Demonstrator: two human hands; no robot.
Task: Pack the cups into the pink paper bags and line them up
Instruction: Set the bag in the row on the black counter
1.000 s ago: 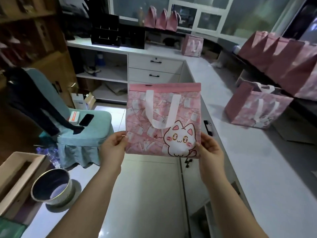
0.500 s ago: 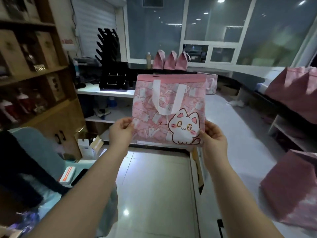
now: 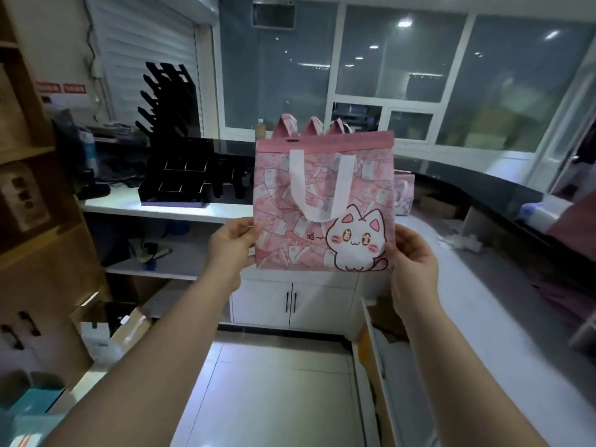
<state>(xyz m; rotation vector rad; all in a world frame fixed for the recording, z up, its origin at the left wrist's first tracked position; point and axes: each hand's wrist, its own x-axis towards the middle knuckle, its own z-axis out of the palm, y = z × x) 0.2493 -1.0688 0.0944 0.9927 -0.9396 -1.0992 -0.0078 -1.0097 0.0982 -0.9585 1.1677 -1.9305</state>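
From the head camera, I see both arms stretched forward with a pink paper bag [image 3: 322,201] in mid-air, above the floor and short of the far white counter [image 3: 180,209]. My left hand [image 3: 230,245] pinches its lower left edge and my right hand [image 3: 414,262] pinches the lower right. I judge this grip is meant to keep the bag flat and upright, cat print facing me, for squaring up before opening. Its white handle [image 3: 322,185] droops against the front. No cup is in view, so I take this bag as unpacked. Three more pink bags [image 3: 311,125] stand in a row on the black ledge behind it, likely the line-up to join.
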